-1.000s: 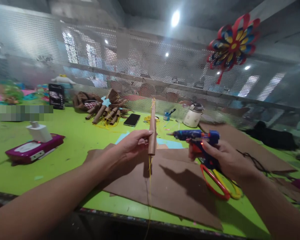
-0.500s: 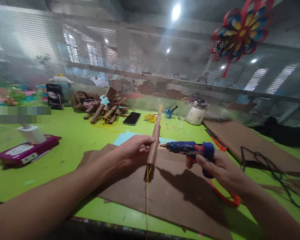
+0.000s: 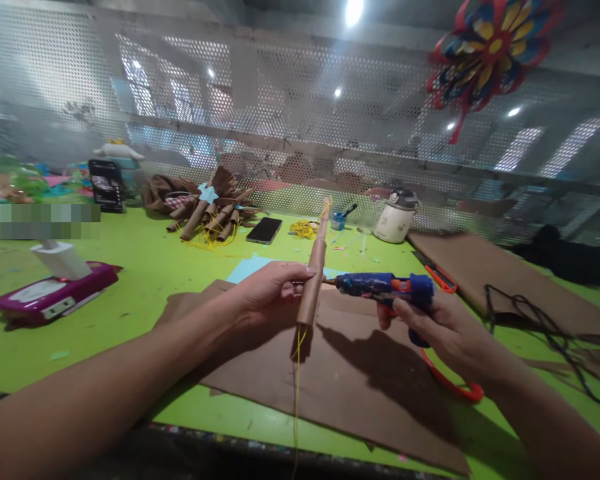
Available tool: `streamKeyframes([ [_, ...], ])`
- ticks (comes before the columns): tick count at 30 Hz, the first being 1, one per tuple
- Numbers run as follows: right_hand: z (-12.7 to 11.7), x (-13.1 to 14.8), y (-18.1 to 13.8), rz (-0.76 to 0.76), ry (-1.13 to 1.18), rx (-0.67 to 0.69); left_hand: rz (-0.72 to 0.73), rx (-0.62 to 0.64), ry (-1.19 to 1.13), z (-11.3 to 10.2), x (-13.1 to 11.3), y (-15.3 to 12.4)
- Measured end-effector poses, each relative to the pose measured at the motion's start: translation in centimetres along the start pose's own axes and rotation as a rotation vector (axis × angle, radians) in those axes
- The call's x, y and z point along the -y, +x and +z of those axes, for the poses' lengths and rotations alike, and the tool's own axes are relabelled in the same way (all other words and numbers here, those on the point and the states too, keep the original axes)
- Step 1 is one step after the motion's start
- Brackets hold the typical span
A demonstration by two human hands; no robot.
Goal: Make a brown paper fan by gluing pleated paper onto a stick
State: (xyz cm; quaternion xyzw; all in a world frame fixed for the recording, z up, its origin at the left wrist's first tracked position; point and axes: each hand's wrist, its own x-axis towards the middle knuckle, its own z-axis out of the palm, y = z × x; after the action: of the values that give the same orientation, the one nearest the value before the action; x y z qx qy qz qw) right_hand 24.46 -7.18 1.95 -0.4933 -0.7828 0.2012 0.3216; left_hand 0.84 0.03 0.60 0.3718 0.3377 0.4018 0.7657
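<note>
My left hand (image 3: 280,283) pinches a rolled brown paper tube (image 3: 311,287) between thumb and fingers. A thinner pale stick reaches out of the tube's far end, and yellow string (image 3: 297,387) hangs from its near end. In my right hand (image 3: 437,323) is a blue hot glue gun (image 3: 380,287), gripped round the handle with fingers at the trigger. Its nozzle points left and meets the tube's right side; whether glue is coming out I cannot tell. Under both hands lies a sheet of brown paper (image 3: 380,413) on the green table (image 3: 145,273).
Behind are a bundle of brown paper rolls (image 3: 215,210), a phone (image 3: 264,230), yellow string (image 3: 303,229), a small blue pot (image 3: 338,221) and a white jug (image 3: 396,217). A purple power strip (image 3: 60,293) sits left. Right lie a utility knife (image 3: 440,277) and a black cord (image 3: 540,333).
The glue gun's nozzle has come up against the tube, where a small gap was before. My left hand keeps its hold on the tube. The view has shifted slightly.
</note>
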Motion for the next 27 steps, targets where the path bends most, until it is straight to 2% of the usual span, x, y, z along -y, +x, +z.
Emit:
streamKeyframes([
  [18,0.11,0.28,-0.12,-0.027,-0.043,-0.038,0.011,0.069,0.015,-0.16,-0.08,0.00],
  [27,0.19,0.47,-0.31,0.006,-0.029,-0.014,0.004,0.041,0.055,-0.22,-0.09,0.14],
])
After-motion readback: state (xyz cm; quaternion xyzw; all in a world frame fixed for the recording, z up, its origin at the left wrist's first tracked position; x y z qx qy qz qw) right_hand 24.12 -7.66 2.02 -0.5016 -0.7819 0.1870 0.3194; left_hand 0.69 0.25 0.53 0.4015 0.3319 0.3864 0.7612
